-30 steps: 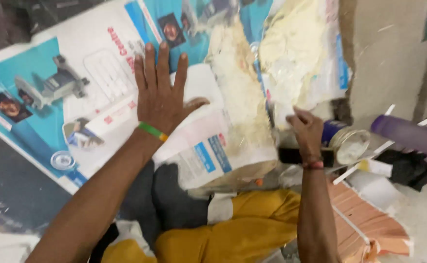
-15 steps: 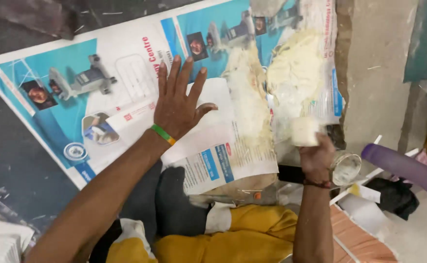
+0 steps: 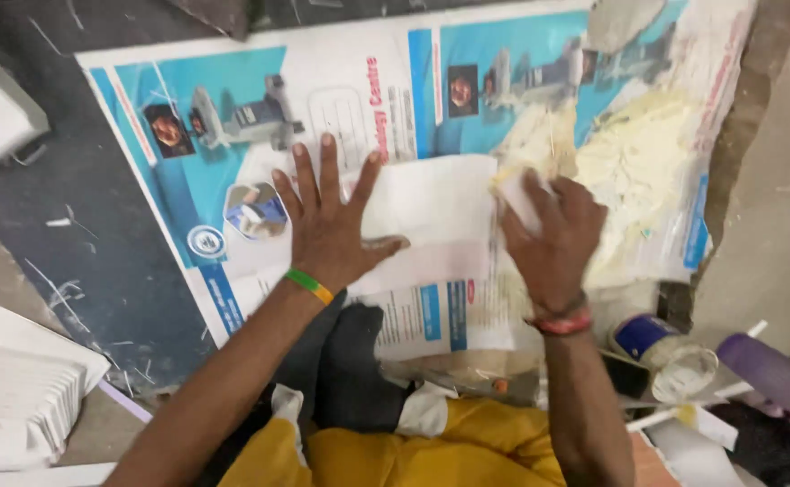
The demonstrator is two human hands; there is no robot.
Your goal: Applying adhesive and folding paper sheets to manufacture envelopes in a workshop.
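We see our left hand [image 3: 330, 230] spread wide and pressed flat, palm down, fingers fanned toward twelve o'clock, on a white sheet of paper [image 3: 431, 225] that lies over a large blue and white printed poster [image 3: 232, 135] on the floor. A green and yellow wristband [image 3: 309, 286] rings that wrist, and the forearm runs back toward seven o'clock. At three o'clock from it, our right hand [image 3: 552, 239] is curled, knuckles up, gripping a small pale pad or wad [image 3: 519, 194] whose exact kind we cannot tell through the blur; it rests on the right edge of the same sheet, beside a smeared patch of creamy yellow paste [image 3: 634, 171] at one o'clock. A red wristband [image 3: 561, 320] circles that wrist, and the forearm drops straight down toward six o'clock. The two hands are apart, with bare paper between them. At four o'clock from the right hand stand a blue-labelled open tin [image 3: 665, 347] and a purple bottle [image 3: 773, 374]. A stack of white sheets [image 3: 25, 379] sits at eight o'clock.
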